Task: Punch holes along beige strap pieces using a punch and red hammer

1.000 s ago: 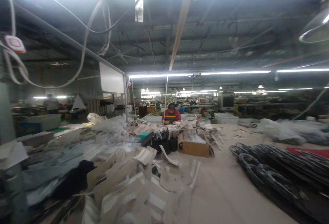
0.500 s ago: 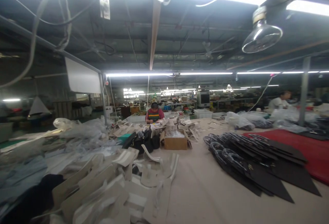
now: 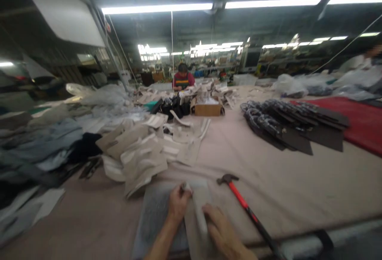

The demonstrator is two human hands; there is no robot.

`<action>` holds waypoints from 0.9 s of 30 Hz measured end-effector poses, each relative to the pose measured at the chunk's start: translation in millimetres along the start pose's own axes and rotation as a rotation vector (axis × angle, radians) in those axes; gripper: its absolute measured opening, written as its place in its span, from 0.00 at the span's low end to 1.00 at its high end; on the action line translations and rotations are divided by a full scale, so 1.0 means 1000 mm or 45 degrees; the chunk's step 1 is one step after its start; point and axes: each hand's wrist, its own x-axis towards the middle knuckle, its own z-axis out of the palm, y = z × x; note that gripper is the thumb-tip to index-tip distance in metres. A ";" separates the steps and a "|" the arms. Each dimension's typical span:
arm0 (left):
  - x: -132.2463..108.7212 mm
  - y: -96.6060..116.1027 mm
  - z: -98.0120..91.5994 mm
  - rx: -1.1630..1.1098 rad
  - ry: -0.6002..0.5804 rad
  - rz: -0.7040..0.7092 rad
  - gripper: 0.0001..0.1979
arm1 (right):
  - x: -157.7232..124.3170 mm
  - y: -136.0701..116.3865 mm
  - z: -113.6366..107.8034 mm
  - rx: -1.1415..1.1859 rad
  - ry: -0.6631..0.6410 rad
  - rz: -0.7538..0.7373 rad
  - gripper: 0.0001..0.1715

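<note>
Both my hands rest on a pale cut piece of material [image 3: 199,208] that lies on a grey mat [image 3: 155,216] at the near edge of the table. My left hand [image 3: 178,205] is closed, pinching the piece near its far end. My right hand [image 3: 219,230] lies on the near part of the piece with its fingers curled over it. A hammer [image 3: 246,208] with a red and black handle lies on the table just right of my right hand, head pointing away.
The long beige table [image 3: 268,172] carries a heap of pale cut pieces [image 3: 143,152] at left, dark stacked pieces [image 3: 286,123] and a red sheet [image 3: 364,121] at right, and a cardboard box [image 3: 207,109] further back. A person in red [image 3: 182,78] works at the far end.
The camera has tilted down from the ceiling and far hall to the near table edge. My hands, the grey mat and the hammer have come into view.
</note>
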 end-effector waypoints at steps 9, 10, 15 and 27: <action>-0.001 0.000 -0.002 -0.420 0.033 -0.178 0.14 | -0.039 -0.026 0.047 -0.197 0.029 -0.077 0.29; 0.000 0.001 -0.002 -0.434 0.033 -0.180 0.14 | -0.040 -0.028 0.052 -0.215 0.077 -0.064 0.28; -0.001 0.001 -0.003 -0.423 -0.075 -0.146 0.14 | -0.043 -0.038 0.070 -0.259 0.179 0.041 0.24; -0.010 -0.007 -0.004 -0.381 -0.194 -0.107 0.17 | -0.028 0.005 0.012 -0.080 0.298 0.222 0.25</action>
